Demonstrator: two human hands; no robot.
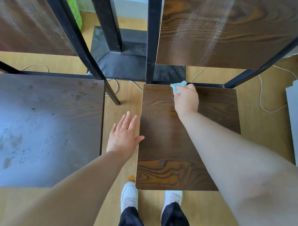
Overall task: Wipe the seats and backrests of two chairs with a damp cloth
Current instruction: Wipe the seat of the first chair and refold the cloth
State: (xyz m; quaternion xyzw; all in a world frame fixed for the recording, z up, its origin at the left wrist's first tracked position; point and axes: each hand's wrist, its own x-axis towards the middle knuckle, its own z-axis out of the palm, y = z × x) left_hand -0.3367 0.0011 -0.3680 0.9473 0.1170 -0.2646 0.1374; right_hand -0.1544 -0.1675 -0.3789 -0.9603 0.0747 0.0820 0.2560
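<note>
The cloth (178, 86) sits bunched at the 12 o'clock edge of the right seat (163, 146), held in the right hand (186, 102), whose grip is closed round it. The left hand (123, 133) lies flat, fingers straight, at the seat's 9 o'clock edge (thumb on the wood). So small a wad may well skip strips or slip off the rear edge. The left seat (42, 127), at 9 o'clock, looks spotted.

White cord (260, 96) on wooden floor (260, 141)
</note>
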